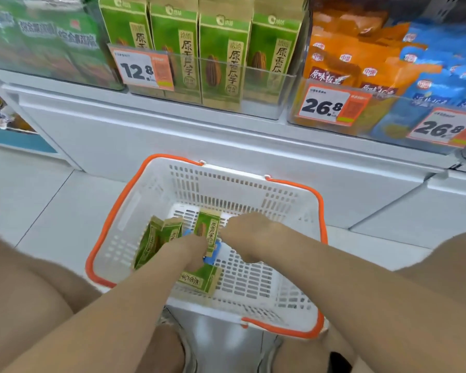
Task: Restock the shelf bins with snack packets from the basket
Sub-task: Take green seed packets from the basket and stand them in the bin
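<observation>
Nearest the camera, a green sunflower-seed packet (199, 281) is seen lying flat against the near wall of the white slotted basket (256, 281), print upside down to the viewer. Above it, the left hand (191, 250) is curled down among the packets; it appears to grip the lower edge of an upright green packet (207, 229), though the fingers are hidden, so the hold is judged rather than confirmed. The right hand (246, 232) is lowered beside the same packet with its fingers turned away; whether it grips anything cannot be told. A blue item (215, 250) is partly covered beneath the hands. Two further green packets (156, 239) are leaned against the basket's left side. The step in hand is judged to be lifting a packet out. It is best taken by its flat sides near the folded top, so the crisp paper-like bag is not creased, and kept upright with the printed face forward to match the shelf row. The basket is rigid perforated plastic with an orange rim (113, 219) and smooth walls. Farther off, four matching green packets (199, 49) are stood in a clear bin (267, 84) carrying a 12.8 price tag (140, 68); the refill belongs behind these. Orange bags (355, 57) and blue bags (441, 63), glossy and pillow-shaped, are heaped in the next bins to the right.
</observation>
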Motion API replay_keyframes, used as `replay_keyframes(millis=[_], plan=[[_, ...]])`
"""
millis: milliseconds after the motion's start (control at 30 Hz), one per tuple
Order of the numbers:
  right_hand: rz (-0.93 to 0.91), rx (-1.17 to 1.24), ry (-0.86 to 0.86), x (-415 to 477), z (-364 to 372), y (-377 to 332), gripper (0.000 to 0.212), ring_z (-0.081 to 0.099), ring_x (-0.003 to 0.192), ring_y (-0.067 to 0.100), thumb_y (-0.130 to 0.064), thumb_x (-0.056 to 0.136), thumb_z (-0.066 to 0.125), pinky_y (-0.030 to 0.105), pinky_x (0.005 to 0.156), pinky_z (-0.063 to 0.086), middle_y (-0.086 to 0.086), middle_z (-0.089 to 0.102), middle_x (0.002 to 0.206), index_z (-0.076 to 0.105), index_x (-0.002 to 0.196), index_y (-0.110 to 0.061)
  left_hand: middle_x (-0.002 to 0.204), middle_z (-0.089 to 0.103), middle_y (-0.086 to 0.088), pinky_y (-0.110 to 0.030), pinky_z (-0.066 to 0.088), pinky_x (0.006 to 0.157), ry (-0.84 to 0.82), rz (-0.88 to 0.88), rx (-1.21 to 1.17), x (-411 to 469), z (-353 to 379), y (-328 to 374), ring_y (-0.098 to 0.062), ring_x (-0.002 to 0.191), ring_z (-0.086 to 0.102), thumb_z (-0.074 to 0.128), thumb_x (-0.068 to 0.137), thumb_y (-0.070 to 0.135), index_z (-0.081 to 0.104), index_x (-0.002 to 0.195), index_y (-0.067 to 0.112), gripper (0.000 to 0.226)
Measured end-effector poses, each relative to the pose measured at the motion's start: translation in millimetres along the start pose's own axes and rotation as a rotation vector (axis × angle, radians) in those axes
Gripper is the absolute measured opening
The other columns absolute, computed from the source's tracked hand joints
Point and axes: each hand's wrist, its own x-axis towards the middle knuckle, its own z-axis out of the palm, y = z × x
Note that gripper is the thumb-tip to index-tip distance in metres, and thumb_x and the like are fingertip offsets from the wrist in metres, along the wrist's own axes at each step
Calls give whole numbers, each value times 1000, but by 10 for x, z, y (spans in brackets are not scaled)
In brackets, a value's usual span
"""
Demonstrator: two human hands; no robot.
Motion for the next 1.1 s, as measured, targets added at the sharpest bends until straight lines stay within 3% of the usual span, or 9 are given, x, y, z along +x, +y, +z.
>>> replay_keyframes(millis=[200, 267, 367, 433, 500, 600, 800, 1000, 1100], plan=[[38, 14, -43, 150, 80, 131, 23, 43, 58, 16, 6, 92, 60, 30, 50, 37, 0, 45, 80, 51, 84, -14, 168, -2, -16, -59, 38, 115, 80, -63, -71, 307, 73, 7, -51, 152, 16, 46, 100, 2, 26, 159, 37, 71], [42, 25, -44, 185, 67, 159, 22, 46, 60, 15, 3, 93, 62, 29, 50, 38, 0, 46, 82, 52, 85, -15, 171, -22, -11, -63, 28, 121, 72, -54, -21, 352, 24, 44, -50, 157, -2, 46, 99, -3, 6, 164, 44, 90], [43, 46, -41, 233, 50, 200, 20, 48, 63, 15, 0, 95, 61, 29, 50, 38, -1, 44, 83, 61, 107, -15, 168, -33, -5, -68, 24, 121, 56, -39, 153, 438, -6, 116, -53, 155, 0, 49, 101, 0, -10, 163, 45, 97], [49, 56, -60, 243, 19, 223, 23, 51, 67, 17, 0, 95, 60, 30, 53, 42, 0, 43, 84, 60, 107, -20, 168, -35, -3, -71, 21, 119, 50, -58, 234, 504, 54, 138, -57, 152, 6, 49, 101, 1, -10, 162, 49, 98], [44, 66, -58, 230, -30, 232, 43, 55, 74, 21, 4, 96, 57, 32, 63, 50, 1, 42, 83, 40, 80, -32, 168, -35, -1, -69, 26, 116, 16, -74, 275, 576, 141, 124, -58, 150, 12, 49, 102, 4, -7, 162, 51, 95], [26, 66, -44, 204, -85, 251, 62, 55, 79, 24, 6, 96, 56, 34, 71, 53, 2, 41, 80, 14, 71, -32, 172, -14, -6, -63, 37, 110, 62, -30, 132, 648, 187, 59, -51, 152, 14, 48, 104, 16, 21, 163, 37, 69], [110, 82, -47, 265, -60, 349, 33, 43, 62, 14, -3, 96, 60, 29, 52, 35, 0, 42, 83, 39, 77, -20, 151, 10, -9, -56, 41, 105, 209, 17, -126, 616, 118, 51, -48, 125, 43, 36, 103, 57, 31, 129, 40, 32], [230, 162, -37, 99, -144, 532, 13, 47, 66, 14, -5, 98, 53, 32, 63, 45, 0, 46, 86, 50, 101, -17, 121, 25, 0, -51, 53, 84, 403, 242, -566, 317, -32, 254, -30, 69, 55, 49, 100, 47, 35, 111, 41, 19], [315, 221, -26, -62, -175, 636, 9, 51, 68, 17, -5, 97, 51, 36, 74, 54, 0, 50, 83, 53, 94, -13, 122, 25, 4, -43, 52, 77, 498, 317, -633, 66, -86, 365, -22, 63, 52, 50, 103, 41, 34, 115, 40, 20]])
